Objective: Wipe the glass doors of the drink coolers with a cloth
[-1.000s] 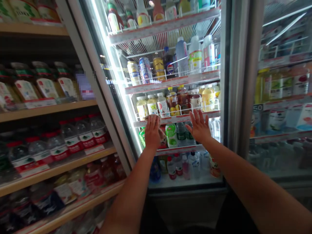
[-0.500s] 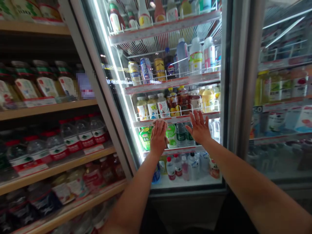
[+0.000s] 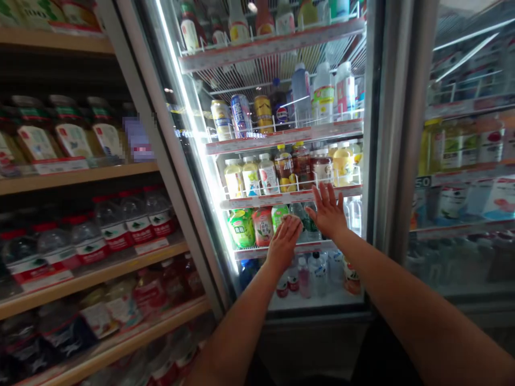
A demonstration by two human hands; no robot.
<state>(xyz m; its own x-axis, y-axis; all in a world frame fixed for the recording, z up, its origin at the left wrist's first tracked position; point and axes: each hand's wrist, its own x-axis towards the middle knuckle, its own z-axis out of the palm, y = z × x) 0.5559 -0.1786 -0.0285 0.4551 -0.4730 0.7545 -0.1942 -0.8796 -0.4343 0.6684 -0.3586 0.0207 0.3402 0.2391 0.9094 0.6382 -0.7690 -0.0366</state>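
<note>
The cloth [image 3: 294, 219] sits against the glass door [image 3: 306, 317], held in the grip of the left hand [image 3: 283, 242]. Just beside it, the right hand [image 3: 330, 212] is open, fingers spread over the glass. Bottles [image 3: 242, 229] stand lit behind; wooden shelves [image 3: 76, 180] line the left.

Bottles [image 3: 284, 163] stand behind the glass door [image 3: 372, 161]; shelves [image 3: 80, 178] left.
</note>
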